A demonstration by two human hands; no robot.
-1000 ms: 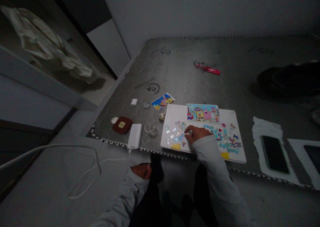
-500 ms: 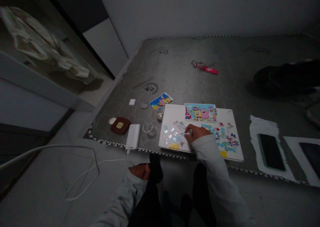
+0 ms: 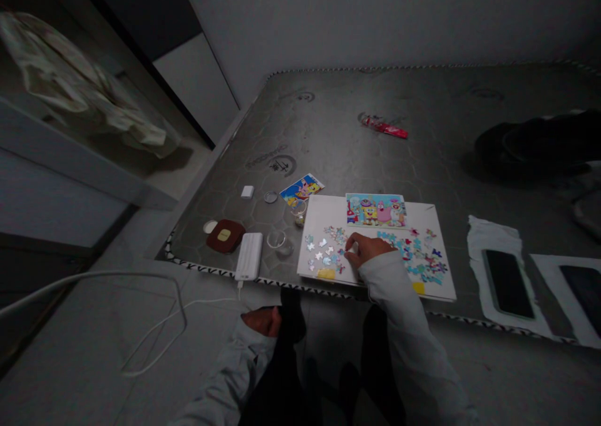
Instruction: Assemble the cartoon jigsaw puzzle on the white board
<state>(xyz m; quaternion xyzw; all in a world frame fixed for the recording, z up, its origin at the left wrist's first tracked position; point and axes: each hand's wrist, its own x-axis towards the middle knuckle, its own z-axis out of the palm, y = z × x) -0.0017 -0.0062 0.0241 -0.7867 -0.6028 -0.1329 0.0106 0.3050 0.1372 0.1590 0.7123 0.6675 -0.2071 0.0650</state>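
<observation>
A white board point(image 3: 323, 210) lies at the near edge of a grey mattress point(image 3: 347, 144), strewn with several loose jigsaw pieces point(image 3: 323, 254). My right hand point(image 3: 369, 249) rests on the board among them, fingers curled and pinched on a small pale puzzle piece point(image 3: 353, 247). A finished cartoon picture strip point(image 3: 375, 210) sits at the board's far edge. Down below the mattress edge, my left hand point(image 3: 263, 321) rests on my dark trouser leg; its fingers are hidden.
Left of the board lie a white power bank point(image 3: 250, 255) with cable, a brown round case point(image 3: 225, 235), glass rings and a cartoon card point(image 3: 302, 190). A phone point(image 3: 508, 274) on white paper lies at right. A red wrapper point(image 3: 385, 127) and dark clothing point(image 3: 539, 147) sit farther back.
My right hand stays on the board with barely any shift; the view has drifted slightly. The left hand has not moved.
</observation>
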